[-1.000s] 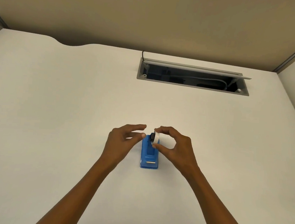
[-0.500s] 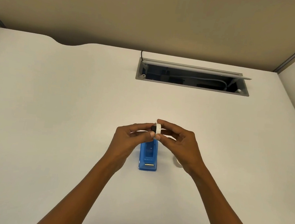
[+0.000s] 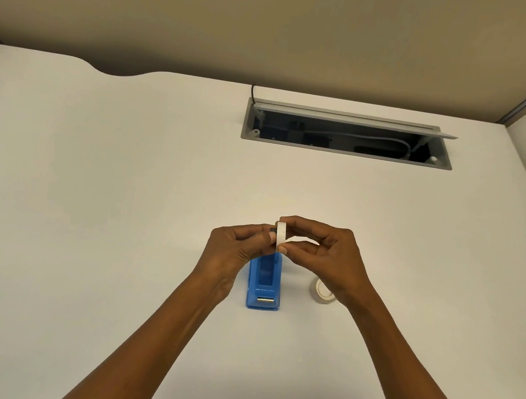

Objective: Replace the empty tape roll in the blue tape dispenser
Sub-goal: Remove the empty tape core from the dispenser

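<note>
A blue tape dispenser (image 3: 264,284) stands on the white desk (image 3: 126,219) with its roll slot vacant. Above its far end both hands meet. My right hand (image 3: 320,255) pinches a small white roll (image 3: 281,234) on edge between thumb and fingers. My left hand (image 3: 235,248) grips a black hub (image 3: 272,229) that pokes out of the roll's left side. A second white tape roll (image 3: 323,292) lies flat on the desk right of the dispenser, partly hidden by my right wrist.
An open grey cable tray (image 3: 347,133) is sunk into the desk at the back, with cables inside and its lid raised. A beige partition wall runs behind the desk, and a metal strip marks the right corner.
Both hands lifted the white roll with its black hub up out of the dispenser and closed together on it. The second roll by my right wrist came into view.
</note>
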### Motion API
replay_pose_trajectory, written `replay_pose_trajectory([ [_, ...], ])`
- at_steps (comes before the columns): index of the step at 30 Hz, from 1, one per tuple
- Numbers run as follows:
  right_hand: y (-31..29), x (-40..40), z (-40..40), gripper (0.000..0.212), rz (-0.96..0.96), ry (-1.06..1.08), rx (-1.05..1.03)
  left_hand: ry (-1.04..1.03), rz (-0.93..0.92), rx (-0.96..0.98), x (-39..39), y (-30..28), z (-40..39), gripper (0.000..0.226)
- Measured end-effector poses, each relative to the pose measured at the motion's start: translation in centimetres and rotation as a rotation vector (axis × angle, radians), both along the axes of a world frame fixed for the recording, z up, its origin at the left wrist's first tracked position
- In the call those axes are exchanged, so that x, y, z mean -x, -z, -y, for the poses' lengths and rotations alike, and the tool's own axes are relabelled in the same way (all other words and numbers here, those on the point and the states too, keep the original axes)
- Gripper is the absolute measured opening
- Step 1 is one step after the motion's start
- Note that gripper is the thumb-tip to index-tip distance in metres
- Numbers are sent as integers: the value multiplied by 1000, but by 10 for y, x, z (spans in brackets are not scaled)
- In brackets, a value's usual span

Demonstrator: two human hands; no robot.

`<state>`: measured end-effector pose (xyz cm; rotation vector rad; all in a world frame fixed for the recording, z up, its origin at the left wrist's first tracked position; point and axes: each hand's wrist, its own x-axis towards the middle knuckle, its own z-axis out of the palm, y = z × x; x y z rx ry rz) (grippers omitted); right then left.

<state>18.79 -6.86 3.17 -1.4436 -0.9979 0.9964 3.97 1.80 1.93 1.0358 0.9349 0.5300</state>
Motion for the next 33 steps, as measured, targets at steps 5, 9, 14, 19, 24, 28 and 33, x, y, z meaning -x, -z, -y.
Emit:
replay_pose_trajectory([
  [5,-4,-3,-2,40,94,-31,-37,-93,40,256,-4,2,-1,15],
  [9,2,-18,-8,45,139,41,-78,-217,79,320,8,8,-9,22],
  [14,38,-32,-43,50,463,97,155,-157,146,189,19,10,-11,29],
  [19,65,-27,-71,64,509,66,262,-131,137,127,21,9,-9,31],
  [24,61,-31,-67,64,490,26,296,-89,46,25,24,13,-10,40],
  [28,50,-41,-18,27,434,352,318,-80,75,40,22,13,-5,40],
  [33,50,-16,45,58,686,353,743,-37,37,40,16,13,3,35],
])
